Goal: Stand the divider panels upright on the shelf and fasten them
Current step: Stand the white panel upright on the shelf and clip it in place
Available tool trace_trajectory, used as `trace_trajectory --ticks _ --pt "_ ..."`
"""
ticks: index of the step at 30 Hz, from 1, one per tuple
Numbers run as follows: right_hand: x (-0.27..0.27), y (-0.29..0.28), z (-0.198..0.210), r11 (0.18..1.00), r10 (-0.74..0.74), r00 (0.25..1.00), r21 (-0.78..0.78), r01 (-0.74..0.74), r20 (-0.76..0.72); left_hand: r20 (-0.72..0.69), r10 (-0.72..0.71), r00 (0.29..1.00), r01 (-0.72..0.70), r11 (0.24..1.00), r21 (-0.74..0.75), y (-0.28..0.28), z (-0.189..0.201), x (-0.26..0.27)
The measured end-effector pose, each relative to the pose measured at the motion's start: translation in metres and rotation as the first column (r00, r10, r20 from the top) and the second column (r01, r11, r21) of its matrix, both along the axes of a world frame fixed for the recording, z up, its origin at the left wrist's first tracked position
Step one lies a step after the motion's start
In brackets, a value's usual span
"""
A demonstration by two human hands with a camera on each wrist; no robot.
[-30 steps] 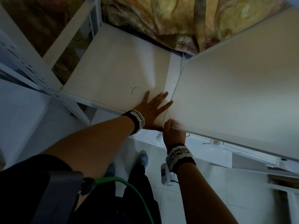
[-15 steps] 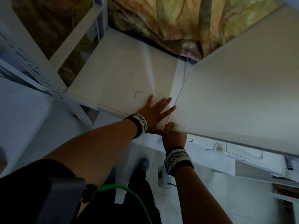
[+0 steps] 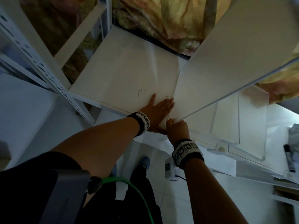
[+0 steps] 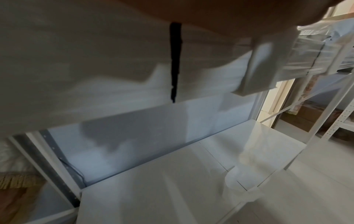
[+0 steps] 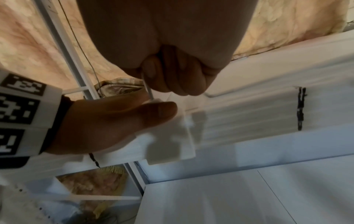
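Observation:
A large white divider panel (image 3: 234,62) leans steeply over the white shelf board (image 3: 121,70), its near lower corner at the shelf's front edge. My right hand (image 3: 177,128) grips that corner. In the right wrist view its fingers (image 5: 172,75) are curled round the panel's thin edge (image 5: 249,113). My left hand (image 3: 160,109) lies flat on the shelf, fingers straight and close together, right against the panel's base. The left hand's thumb (image 5: 157,113) shows just below the gripped corner.
Clear plastic sheets (image 3: 242,118) lie on the shelf under the raised panel, with a black marker (image 3: 289,159) at the right. A perforated white upright (image 3: 48,70) stands left. A patterned curtain (image 3: 169,21) hangs behind. A lower shelf (image 4: 172,189) sits beneath.
The panel has swung up steeper, its lower edge lifting off and uncovering the clear sheets. My left fingers have drawn together; both hands stay at the near corner.

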State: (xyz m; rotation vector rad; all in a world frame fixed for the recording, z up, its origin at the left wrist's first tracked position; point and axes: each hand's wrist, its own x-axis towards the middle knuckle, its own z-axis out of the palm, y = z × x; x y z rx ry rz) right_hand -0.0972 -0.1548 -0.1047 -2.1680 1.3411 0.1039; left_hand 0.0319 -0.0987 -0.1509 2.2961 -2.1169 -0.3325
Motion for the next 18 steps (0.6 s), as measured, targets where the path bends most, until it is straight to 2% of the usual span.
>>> trace_trajectory --ticks 2,6,10,13,15,18 --pt "-0.002 0.000 -0.002 1.000 -0.013 0.999 0.028 0.012 0.052 0.012 -0.004 1.000 0.004 0.999 0.045 0.001 0.003 -0.001" --pt "-0.001 0.000 0.002 0.993 -0.111 0.981 0.062 0.102 0.157 0.023 -0.028 0.999 0.028 1.000 0.011 -0.001 0.002 -0.002" --pt "-0.002 0.000 0.008 0.996 0.017 0.997 0.090 -0.025 0.081 0.031 -0.047 0.998 0.047 0.999 0.003 -0.002 -0.003 -0.003" --pt "-0.003 -0.005 0.010 0.993 -0.026 0.999 0.114 0.022 0.038 0.056 -0.067 0.996 0.066 0.998 0.017 -0.003 -0.002 -0.004" --pt "0.000 -0.007 0.008 0.989 -0.091 0.994 0.126 0.082 0.064 0.051 -0.070 0.996 0.070 0.998 0.004 -0.004 -0.003 -0.004" --pt "0.004 -0.007 0.011 0.982 -0.077 0.995 0.177 0.066 0.055 0.037 -0.078 0.996 0.078 0.997 -0.002 -0.006 -0.003 -0.001"
